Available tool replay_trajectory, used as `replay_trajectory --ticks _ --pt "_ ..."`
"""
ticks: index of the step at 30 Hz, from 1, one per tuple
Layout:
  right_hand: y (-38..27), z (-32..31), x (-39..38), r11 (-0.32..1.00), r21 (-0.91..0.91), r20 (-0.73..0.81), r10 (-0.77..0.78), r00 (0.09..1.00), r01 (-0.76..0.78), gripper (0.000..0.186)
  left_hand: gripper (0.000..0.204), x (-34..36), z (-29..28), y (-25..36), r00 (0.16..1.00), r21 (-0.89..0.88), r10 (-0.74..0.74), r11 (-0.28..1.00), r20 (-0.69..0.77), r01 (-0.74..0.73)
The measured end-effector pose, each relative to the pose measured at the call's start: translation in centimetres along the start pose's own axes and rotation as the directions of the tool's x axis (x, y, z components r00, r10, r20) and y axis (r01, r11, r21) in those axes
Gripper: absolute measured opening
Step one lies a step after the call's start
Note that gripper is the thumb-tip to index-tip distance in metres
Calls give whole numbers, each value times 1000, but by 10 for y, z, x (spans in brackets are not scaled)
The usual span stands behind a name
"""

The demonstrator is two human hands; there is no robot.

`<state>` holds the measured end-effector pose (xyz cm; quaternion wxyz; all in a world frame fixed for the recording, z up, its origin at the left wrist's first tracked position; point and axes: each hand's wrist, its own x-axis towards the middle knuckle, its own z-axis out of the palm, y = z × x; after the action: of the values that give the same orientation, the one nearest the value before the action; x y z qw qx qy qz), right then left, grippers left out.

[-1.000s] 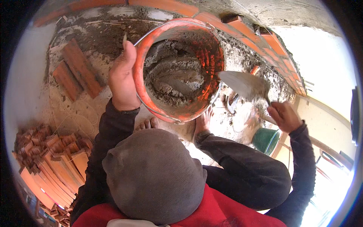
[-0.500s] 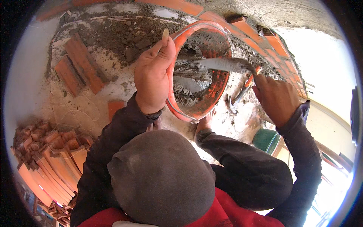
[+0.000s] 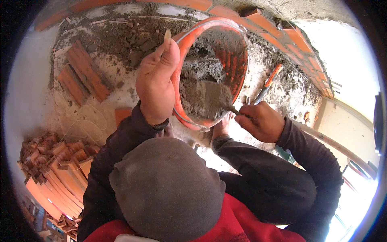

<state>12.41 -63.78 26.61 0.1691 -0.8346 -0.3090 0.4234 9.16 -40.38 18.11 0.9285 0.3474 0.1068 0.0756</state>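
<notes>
An orange bucket is tilted, its open mouth facing me, with grey wet mortar inside. My left hand grips its left side at the rim. The thumb sticks up, while the other fingers are mostly hidden behind the bucket. In my right hand is the handle of a trowel. Its mortar-smeared blade lies flat over the mortar within the bucket, near the lower right of the rim. A wire handle hangs around the bucket's edge.
Beyond the bucket curves a low brick wall. An orange-handled tool lies right of the bucket. Loose bricks rest at left among mortar crumbs, and stacked bricks stand lower left. A green container is partly hidden by my right arm.
My right hand has come down and toward me, bringing the trowel blade from the bucket's upper part to its lower right. My left hand and the bucket have shifted slightly left.
</notes>
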Motion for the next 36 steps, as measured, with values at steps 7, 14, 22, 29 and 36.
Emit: replay_trajectory --ticks 7,14,22,29,36 --pt "17 -3 -11 873 -488 -306 -160 939 -10 12 40 -2 -23 1 995 181 22 984 -102 -3" --pt "-4 -46 1 998 -22 -54 65 996 -66 29 43 -3 -16 8 992 288 88 956 -96 -57" --pt "2 -86 34 791 -587 243 375 894 -172 37 41 -7 1 6 995 281 103 955 -5 -97" --pt "-2 -64 20 939 -343 255 96 962 -3 32 37 -5 0 1 987 299 162 942 -14 -150" --pt "-25 -92 12 717 -659 60 352 934 -228 32 46 -7 2 5 988 303 139 946 -70 -112"
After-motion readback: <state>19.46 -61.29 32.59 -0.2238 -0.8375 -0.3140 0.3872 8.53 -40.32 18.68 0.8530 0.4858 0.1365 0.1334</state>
